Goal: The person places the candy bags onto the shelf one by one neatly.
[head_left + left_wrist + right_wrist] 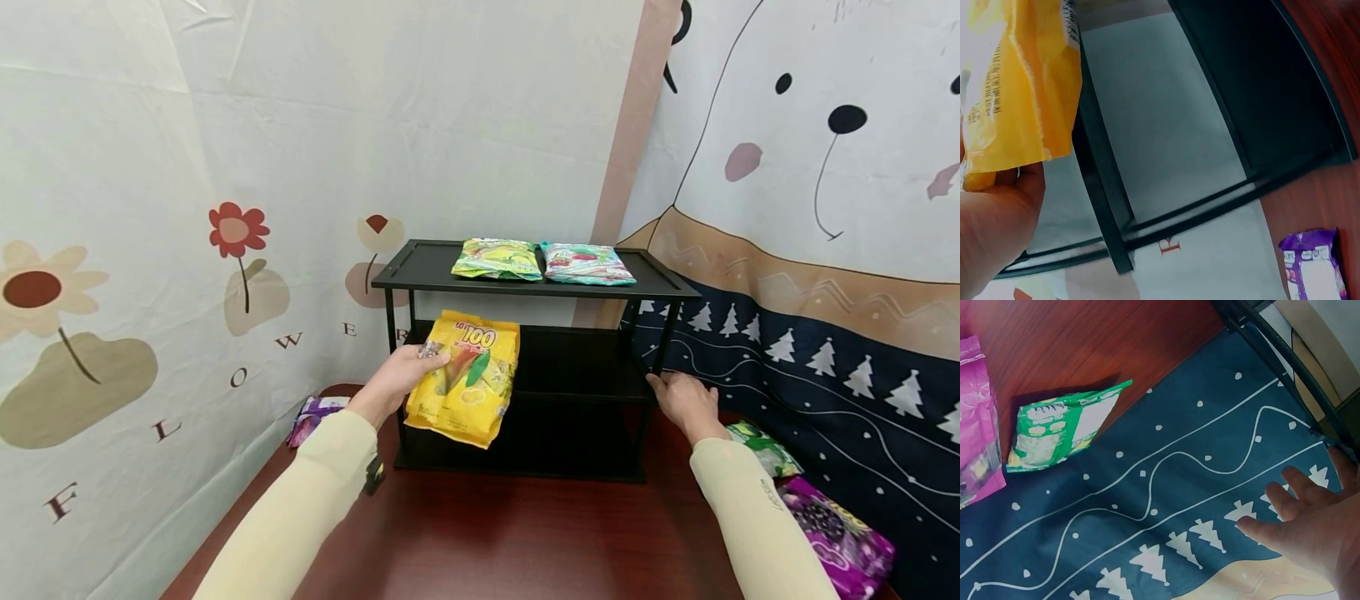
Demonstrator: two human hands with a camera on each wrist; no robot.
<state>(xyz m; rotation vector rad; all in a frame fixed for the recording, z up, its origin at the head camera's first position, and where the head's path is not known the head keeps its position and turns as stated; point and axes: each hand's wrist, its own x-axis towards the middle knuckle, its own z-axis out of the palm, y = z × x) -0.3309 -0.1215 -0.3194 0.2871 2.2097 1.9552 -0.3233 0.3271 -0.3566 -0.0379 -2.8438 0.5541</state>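
Observation:
A yellow candy bag (467,379) with a mango picture hangs in front of the black shelf rack (525,289). My left hand (401,375) pinches its left edge, thumb on the front. The left wrist view shows the same yellow bag (1022,81) above the curled fingers. At the rack's right post, my right hand (686,400) touches the frame. In the right wrist view that hand (1310,519) has its fingers spread loosely, the foremost near the black post (1310,387). A yellow-green candy bag (497,258) and a teal candy bag (587,263) lie on the top shelf.
On the right of the dark red table (465,533) lie a green bag (765,448) and a purple bag (836,537). Another purple bag (315,417) lies left of the rack. Printed cloth walls (480,150) stand close behind and beside it.

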